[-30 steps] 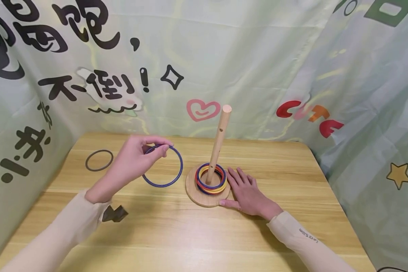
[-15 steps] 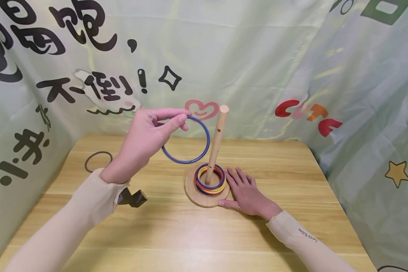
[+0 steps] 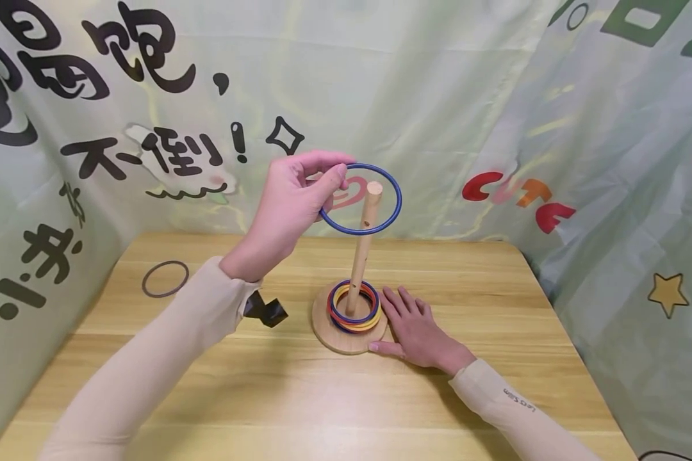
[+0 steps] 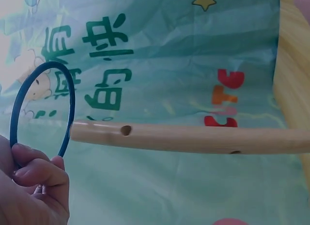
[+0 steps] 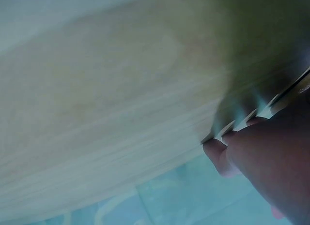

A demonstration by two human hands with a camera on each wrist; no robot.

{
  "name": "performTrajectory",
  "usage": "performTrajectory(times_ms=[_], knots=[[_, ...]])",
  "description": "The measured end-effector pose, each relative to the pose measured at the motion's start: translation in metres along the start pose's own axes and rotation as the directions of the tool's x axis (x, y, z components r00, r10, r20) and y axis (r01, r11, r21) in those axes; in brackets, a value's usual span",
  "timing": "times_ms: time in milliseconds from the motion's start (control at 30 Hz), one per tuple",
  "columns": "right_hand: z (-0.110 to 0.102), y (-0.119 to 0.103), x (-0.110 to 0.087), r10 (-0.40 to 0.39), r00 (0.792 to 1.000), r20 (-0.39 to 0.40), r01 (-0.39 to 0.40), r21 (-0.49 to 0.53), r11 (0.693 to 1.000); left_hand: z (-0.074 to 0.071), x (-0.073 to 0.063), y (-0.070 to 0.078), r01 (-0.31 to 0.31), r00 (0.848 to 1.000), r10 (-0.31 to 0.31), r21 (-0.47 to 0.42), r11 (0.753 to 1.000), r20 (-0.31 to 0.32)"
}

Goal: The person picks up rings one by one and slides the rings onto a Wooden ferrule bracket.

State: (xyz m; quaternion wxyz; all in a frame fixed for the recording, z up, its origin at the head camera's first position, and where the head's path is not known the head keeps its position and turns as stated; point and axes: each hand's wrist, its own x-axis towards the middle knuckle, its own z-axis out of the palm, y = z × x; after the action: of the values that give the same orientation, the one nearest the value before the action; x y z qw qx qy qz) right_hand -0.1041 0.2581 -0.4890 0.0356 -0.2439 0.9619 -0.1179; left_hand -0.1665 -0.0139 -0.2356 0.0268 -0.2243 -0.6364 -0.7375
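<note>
My left hand [image 3: 293, 203] pinches a blue ring [image 3: 400, 199] between thumb and fingers, over the top of an upright wooden peg [image 3: 362, 256]. In the left wrist view the ring [image 4: 72, 97] is level with the peg's tip [image 4: 80, 131] or just above it. Several rings, blue, red and yellow [image 3: 371, 324], lie stacked around the foot of the peg on its round wooden base [image 3: 325, 328]. My right hand [image 3: 418, 330] rests flat on the table with fingers spread, thumb and fingertips at the base's right edge. The right wrist view shows this hand [image 5: 276, 147] dim and partly shadowed.
A dark ring [image 3: 144, 282] lies at the table's far left. The wooden table [image 3: 496, 307] is bordered by a printed cloth [image 3: 427, 96] at the back and sides. A black bracket [image 3: 268, 312] sticks out from the left wrist.
My left hand has lifted the blue ring up and to the right, from beside the base to over the peg's top. The right hand has stayed by the base.
</note>
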Motion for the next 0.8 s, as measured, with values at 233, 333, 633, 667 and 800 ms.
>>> performTrajectory(times_ms=[233,333,633,667,800], knots=[[0.002,0.000,0.001,-0.002,1.000,0.002,0.002,0.002,1.000,0.001,0.006,-0.016,0.066,0.998,-0.067,-0.065,0.996,-0.011],[0.002,0.000,0.001,-0.002,1.000,0.004,0.002,0.003,1.000,0.002,0.007,-0.023,0.101,0.995,-0.102,-0.102,0.990,-0.003],[0.001,0.000,0.001,0.003,1.000,0.001,-0.003,-0.003,1.000,0.007,0.000,-0.050,0.183,0.983,-0.181,-0.146,0.972,0.028],[0.001,0.000,0.001,0.003,1.000,0.002,-0.003,-0.003,1.000,0.007,-0.001,-0.054,0.199,0.980,-0.197,-0.140,0.970,0.028],[0.001,0.000,0.000,0.007,1.000,0.002,-0.007,-0.004,1.000,0.005,-0.008,-0.069,0.259,0.966,-0.257,-0.121,0.958,0.027]])
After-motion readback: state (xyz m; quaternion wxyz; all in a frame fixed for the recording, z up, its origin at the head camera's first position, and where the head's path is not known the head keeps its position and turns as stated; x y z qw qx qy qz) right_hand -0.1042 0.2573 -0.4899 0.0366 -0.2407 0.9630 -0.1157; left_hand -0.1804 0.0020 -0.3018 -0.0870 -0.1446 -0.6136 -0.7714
